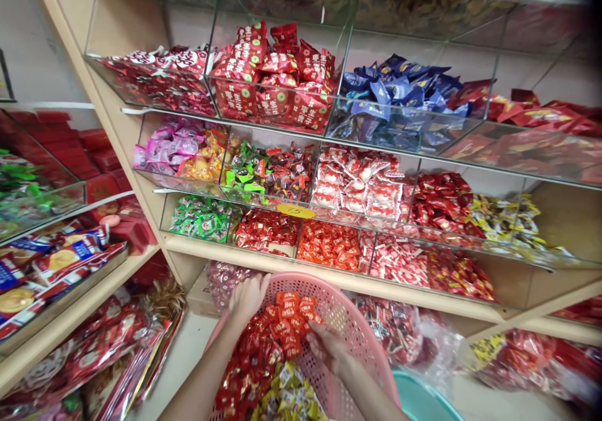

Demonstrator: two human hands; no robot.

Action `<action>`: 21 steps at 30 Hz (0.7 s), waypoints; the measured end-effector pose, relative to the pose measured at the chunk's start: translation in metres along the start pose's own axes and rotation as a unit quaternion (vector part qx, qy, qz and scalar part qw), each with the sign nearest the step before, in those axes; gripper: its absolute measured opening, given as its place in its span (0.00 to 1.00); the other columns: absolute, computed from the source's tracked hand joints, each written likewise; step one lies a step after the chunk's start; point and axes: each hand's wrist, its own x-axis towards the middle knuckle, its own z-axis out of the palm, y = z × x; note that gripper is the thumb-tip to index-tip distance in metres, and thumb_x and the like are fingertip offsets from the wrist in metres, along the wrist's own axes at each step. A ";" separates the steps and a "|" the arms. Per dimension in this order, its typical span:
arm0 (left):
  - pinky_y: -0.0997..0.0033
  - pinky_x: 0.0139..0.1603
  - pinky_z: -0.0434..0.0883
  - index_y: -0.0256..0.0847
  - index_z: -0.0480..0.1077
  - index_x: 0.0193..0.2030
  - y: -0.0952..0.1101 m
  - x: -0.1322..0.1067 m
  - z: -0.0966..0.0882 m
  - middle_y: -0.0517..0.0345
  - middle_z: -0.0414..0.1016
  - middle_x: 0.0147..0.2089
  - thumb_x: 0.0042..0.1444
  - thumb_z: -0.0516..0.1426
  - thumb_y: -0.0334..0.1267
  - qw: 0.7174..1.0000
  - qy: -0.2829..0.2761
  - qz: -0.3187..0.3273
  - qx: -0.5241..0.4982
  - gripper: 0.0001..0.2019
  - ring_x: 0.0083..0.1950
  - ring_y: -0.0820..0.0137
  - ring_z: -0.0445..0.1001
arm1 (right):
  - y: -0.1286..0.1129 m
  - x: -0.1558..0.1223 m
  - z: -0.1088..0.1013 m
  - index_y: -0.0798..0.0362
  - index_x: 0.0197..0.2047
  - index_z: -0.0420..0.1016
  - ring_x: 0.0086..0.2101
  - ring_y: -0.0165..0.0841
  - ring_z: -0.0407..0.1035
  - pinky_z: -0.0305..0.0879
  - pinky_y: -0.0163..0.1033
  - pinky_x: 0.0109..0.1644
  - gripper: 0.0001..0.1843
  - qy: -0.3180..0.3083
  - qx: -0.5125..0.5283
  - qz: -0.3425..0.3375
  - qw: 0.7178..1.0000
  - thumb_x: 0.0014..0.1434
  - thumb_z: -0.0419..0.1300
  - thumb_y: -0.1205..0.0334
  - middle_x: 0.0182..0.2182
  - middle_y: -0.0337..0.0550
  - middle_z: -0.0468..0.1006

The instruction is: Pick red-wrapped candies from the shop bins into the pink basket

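Note:
A pink perforated plastic basket (350,320) sits low in front of me, filled with red wrapped candies (282,330) and some yellow-green ones (286,396). My left hand (247,298) grips the basket's far left rim, fingers curled over the edge. My right hand (327,346) reaches into the basket, its fingers closed round a few red candies at the pile's right side.
Glass-fronted shelf bins (338,157) of wrapped sweets rise ahead: red, blue, pink, green, white. A yellow price tag marked 15 (295,211) sticks to one bin. Bagged candy (404,330) lies under the lowest shelf. A teal tub (418,399) sits at the right. More shelves stand at left.

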 end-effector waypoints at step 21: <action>0.65 0.37 0.66 0.40 0.70 0.41 0.001 0.003 0.001 0.46 0.76 0.36 0.57 0.32 0.55 1.000 -0.001 0.001 0.009 0.32 0.37 0.60 0.74 | -0.012 -0.009 0.012 0.54 0.28 0.66 0.17 0.25 0.67 0.60 0.27 0.20 0.05 0.050 0.075 0.096 0.991 0.52 0.57 0.63 0.16 0.38 0.74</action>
